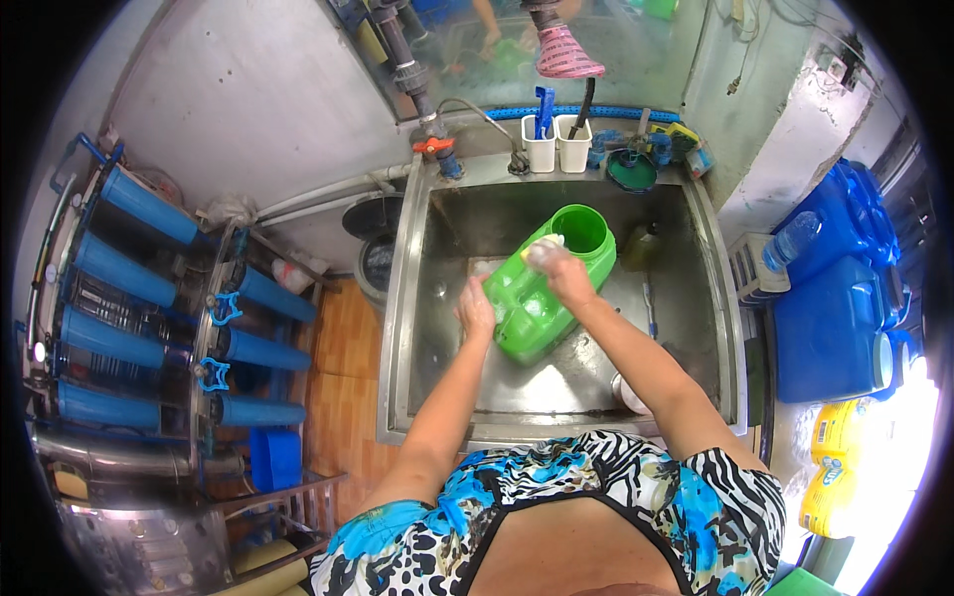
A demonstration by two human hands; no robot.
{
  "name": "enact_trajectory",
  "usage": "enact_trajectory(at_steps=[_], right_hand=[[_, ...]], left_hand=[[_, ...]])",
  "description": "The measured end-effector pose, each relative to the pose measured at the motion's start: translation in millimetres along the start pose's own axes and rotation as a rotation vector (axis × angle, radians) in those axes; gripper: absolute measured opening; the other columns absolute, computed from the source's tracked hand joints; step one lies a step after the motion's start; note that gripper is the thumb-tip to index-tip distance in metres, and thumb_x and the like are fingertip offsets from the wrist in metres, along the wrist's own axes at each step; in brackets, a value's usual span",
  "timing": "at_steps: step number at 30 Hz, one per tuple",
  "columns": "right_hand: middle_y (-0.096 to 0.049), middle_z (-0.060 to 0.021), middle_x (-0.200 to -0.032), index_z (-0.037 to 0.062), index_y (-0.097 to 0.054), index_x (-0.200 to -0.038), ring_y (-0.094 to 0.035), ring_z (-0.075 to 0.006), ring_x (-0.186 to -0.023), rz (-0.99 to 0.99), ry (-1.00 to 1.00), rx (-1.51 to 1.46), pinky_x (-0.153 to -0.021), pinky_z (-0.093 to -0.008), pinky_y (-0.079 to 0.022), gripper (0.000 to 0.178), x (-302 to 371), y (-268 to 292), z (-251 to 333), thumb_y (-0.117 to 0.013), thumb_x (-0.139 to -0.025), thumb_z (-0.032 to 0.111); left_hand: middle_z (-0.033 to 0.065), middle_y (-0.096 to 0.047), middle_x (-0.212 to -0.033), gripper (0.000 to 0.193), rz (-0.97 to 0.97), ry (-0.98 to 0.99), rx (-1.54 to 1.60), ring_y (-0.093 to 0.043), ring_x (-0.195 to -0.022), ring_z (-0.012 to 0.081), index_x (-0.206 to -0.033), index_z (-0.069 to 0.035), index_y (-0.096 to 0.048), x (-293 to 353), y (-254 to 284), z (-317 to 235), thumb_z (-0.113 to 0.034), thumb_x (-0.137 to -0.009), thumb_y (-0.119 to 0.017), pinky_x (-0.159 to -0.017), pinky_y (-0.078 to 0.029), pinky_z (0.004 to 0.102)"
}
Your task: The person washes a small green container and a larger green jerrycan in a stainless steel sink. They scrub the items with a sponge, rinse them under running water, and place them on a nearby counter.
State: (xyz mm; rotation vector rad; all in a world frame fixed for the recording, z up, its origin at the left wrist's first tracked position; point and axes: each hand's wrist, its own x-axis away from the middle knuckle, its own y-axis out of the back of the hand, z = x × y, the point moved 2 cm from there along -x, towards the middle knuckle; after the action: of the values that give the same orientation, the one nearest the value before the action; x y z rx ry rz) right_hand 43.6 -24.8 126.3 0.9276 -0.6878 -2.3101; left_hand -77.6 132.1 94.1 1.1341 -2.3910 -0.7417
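Observation:
A bright green plastic jug [537, 323] with a wide round mouth lies tilted in the steel sink [686, 348], its mouth toward the far side. My left hand [475, 310] grips the jug's left side, keeping it in place. On the jug's upper face, near the mouth, my right hand [561, 278] presses a sudsy, pale yellow sponge [543, 248]. The fingers are closed round the sponge and partly hide it. Wet suds show on the green plastic between my hands.
A brush [650, 310] and a bottle [644, 246] lie in the sink's right part; a round white item [630, 394] is near my right forearm. Two white holders [556, 149] and a green lid [632, 171] stand on the back ledge. Blue jugs [830, 328] are at right, blue filter housings [114, 338] left.

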Motion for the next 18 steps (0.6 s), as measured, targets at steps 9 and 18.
enact_trajectory(at_steps=[9, 18], right_hand=[[-0.063, -0.0071, -0.126, 0.0195, -0.068, -0.119, -0.06, -0.0284, -0.119, -0.031, 0.14, -0.108, -0.097, -0.0368, -0.052, 0.058, 11.3, -11.2, -13.3, -0.061, -0.067, -0.005], [-0.063, -0.0087, -0.127, 0.0112, -0.07, -0.109, -0.056, -0.0277, -0.125, 0.066, 0.495, -0.166, -0.103, -0.0408, -0.048, 0.041, 110.8, -47.0, 31.6, -0.06, -0.071, -0.003]], left_hand=[[0.0142, -0.065, -0.123, 0.058, -0.035, -0.063, -0.073, -0.055, -0.121, 0.0347, -0.118, -0.018, -0.069, -2.3, 0.1, 3.1, -0.047, -0.103, -0.021, -0.106, -0.03, 0.049], [0.0129, -0.064, -0.125, 0.056, 0.041, -0.063, 0.002, -0.054, -0.121, 0.0357, -0.119, -0.018, -0.068, -20.7, -6.1, 26.2, -0.047, -0.102, -0.023, -0.106, -0.032, 0.0478]])
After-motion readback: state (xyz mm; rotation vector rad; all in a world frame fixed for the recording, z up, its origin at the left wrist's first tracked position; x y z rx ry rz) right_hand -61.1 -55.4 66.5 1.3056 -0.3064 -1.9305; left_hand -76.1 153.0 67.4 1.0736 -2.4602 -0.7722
